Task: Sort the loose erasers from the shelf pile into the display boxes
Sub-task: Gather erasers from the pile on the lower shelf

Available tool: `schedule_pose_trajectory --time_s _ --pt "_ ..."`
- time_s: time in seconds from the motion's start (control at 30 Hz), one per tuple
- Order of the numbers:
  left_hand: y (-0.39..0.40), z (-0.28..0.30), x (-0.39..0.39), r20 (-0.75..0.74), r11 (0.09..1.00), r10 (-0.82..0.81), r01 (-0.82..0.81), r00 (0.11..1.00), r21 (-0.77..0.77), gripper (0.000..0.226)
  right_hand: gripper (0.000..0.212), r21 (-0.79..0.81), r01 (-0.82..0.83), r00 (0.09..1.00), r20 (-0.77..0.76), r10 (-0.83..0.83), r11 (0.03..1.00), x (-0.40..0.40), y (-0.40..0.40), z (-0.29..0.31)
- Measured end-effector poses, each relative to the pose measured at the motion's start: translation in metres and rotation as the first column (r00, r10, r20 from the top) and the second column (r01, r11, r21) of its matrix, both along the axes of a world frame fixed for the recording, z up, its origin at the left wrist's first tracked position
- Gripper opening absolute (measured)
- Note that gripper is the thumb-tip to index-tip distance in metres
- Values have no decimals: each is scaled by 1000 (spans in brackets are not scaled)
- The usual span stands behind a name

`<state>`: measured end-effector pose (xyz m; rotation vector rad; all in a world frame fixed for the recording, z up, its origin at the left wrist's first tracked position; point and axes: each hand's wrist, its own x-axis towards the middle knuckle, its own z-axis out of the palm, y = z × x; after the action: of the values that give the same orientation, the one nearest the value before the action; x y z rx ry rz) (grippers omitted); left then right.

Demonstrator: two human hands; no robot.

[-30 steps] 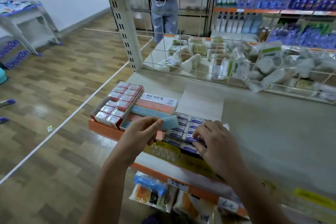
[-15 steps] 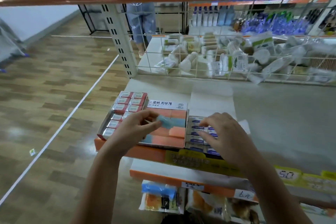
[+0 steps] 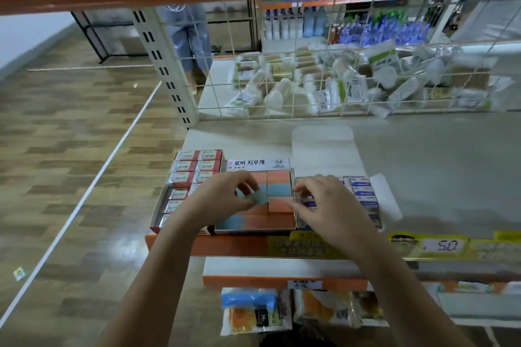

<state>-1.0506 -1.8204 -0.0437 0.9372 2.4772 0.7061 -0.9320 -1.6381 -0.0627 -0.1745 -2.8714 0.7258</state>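
Observation:
Three display boxes stand side by side at the shelf's front left. The left box (image 3: 186, 177) holds red-sleeved erasers. The middle box (image 3: 258, 229) holds orange and light blue erasers. The right box (image 3: 363, 191) holds blue-and-white sleeved erasers. My left hand (image 3: 222, 194) pinches a light blue eraser (image 3: 258, 196) just above the middle box. My right hand (image 3: 324, 203) rests on the left side of the right box, fingers curled down onto the erasers there; whether it holds one is hidden.
The grey shelf (image 3: 437, 166) stretches bare to the right. A wire grid (image 3: 310, 79) behind it fences a pile of packaged goods. An orange shelf edge hangs overhead. Snack packs (image 3: 253, 310) sit on the lower shelf. A person's legs (image 3: 191, 42) stand in the aisle.
My left hand carried the light blue eraser from the front edge over the middle box. My right hand stayed on the right box. The camera shifted right.

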Motion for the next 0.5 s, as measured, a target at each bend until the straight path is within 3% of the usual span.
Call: schedule_pose_trajectory --time_s 0.13,0.37,0.5 --pt "3 -1 0 -129 996 -40 30 991 -79 17 29 -15 21 1000 -2 -21 1000 0 -2 0" --pt "1 -10 12 -311 998 25 -40 950 -43 18 26 -45 54 999 -5 -54 998 0 -8 -2" --pt "-5 -16 19 -321 998 43 -52 946 -20 24 23 -38 79 997 -5 -79 996 0 -11 -4"
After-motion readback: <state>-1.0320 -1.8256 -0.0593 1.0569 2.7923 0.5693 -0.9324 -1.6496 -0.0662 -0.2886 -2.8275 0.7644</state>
